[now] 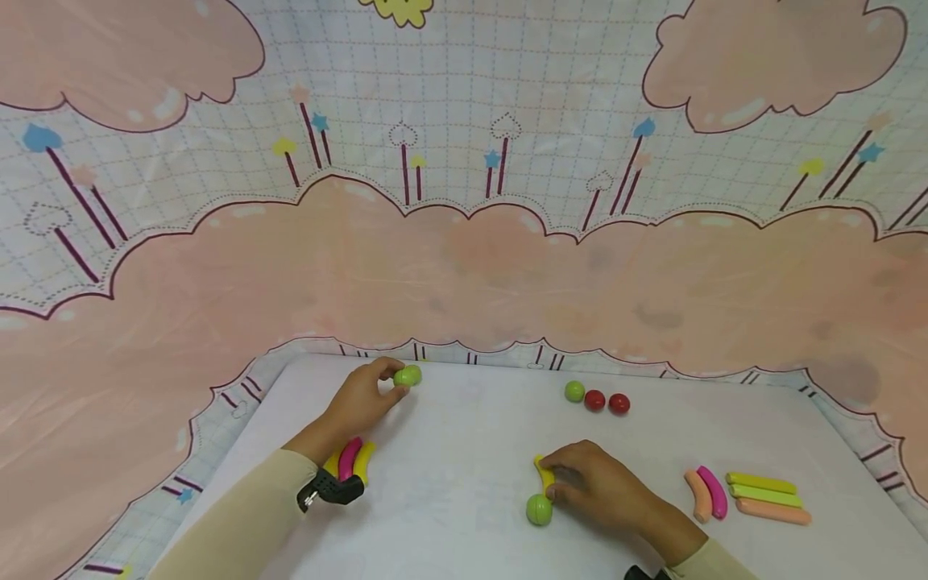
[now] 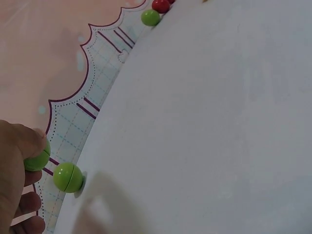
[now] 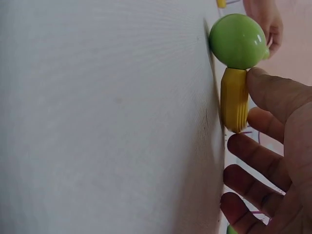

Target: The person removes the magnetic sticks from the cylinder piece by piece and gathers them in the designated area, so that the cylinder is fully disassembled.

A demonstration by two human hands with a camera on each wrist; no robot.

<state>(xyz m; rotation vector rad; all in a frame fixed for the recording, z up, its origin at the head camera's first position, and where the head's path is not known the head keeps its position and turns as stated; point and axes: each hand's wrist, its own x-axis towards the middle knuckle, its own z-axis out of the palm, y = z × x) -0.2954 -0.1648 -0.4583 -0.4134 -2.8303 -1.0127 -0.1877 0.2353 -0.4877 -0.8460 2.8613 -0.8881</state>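
Note:
At the far left of the table, my left hand [image 1: 366, 395] pinches a green ball [image 2: 38, 160] between thumb and fingers. A second green ball [image 2: 68, 177] sits on the tabletop right beside it. Nearer the front, my right hand [image 1: 605, 487] holds a short yellow curved stick [image 3: 234, 100] by thumb and index finger, the other fingers spread loosely. One end of that stick meets another green ball [image 1: 539, 510], which appears to touch the table. Below my left wrist lie a magenta curved stick [image 1: 350, 459] and yellow curved sticks [image 1: 366, 464], partly hidden by the wrist strap.
Toward the back right, a green ball [image 1: 574, 391] and red balls [image 1: 594, 400] sit in a row. On the right lie a peach curved stick [image 1: 699, 495], a magenta one [image 1: 713, 491], and straight sticks [image 1: 764, 496] side by side. A printed cloth [image 1: 464, 274] hangs behind the white table.

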